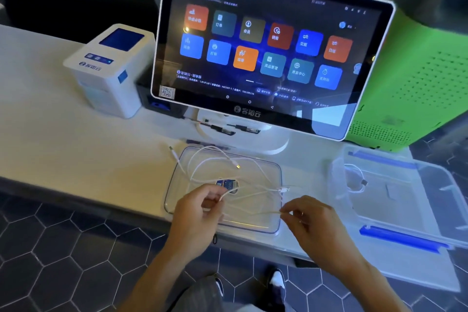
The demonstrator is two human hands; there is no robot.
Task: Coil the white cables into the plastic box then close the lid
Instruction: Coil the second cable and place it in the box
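Loose white cables sprawl over a clear plastic lid lying flat on the counter below the screen. A small blue label shows through the lid's middle. My left hand pinches one cable near its end, over the lid's front left. My right hand pinches the same cable further along, at the lid's front right corner. The clear plastic box with blue clips stands at the right, and a coiled white cable lies inside it.
A white point-of-sale touchscreen on a stand rises just behind the lid. A white receipt printer sits at the left, a green perforated case at the right. The counter's front edge runs under my wrists, over dark hexagon floor tiles.
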